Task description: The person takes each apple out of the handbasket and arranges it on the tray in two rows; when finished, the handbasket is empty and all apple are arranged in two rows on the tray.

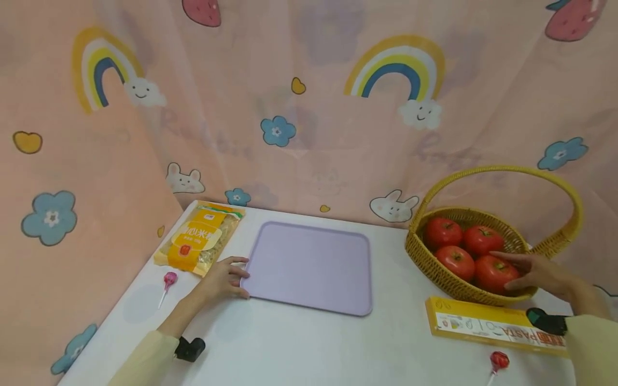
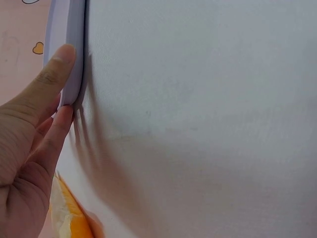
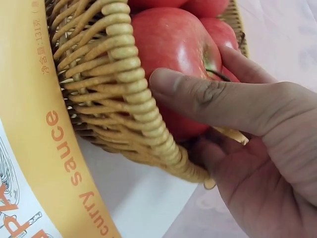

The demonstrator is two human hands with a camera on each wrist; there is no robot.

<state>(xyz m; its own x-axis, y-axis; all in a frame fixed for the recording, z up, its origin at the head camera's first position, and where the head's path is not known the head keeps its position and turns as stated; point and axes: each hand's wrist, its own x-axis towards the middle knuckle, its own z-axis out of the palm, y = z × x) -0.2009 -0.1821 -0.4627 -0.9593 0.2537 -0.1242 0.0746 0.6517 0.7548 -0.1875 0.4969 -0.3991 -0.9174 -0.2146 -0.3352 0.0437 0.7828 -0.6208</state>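
A pale purple tray (image 1: 311,268) lies on the white table. My left hand (image 1: 224,279) is at its left edge and near left corner; in the left wrist view the thumb (image 2: 54,69) presses the raised side and fingers touch the corner below. At the right stands a woven basket (image 1: 429,268) with a tall handle, holding several red apples (image 1: 444,232). My right hand (image 1: 545,273) reaches into it and grips the nearest apple (image 3: 168,44), thumb on one side and fingers round the other; some fingertips are hidden behind the apple.
A yellow food packet (image 1: 200,238) lies left of the tray, with a pink lollipop (image 1: 170,280) in front of it. A yellow pasta box (image 1: 497,326) lies before the basket, and a red lollipop (image 1: 499,361) is nearer still. A patterned cloth (image 1: 318,134) hangs behind the table.
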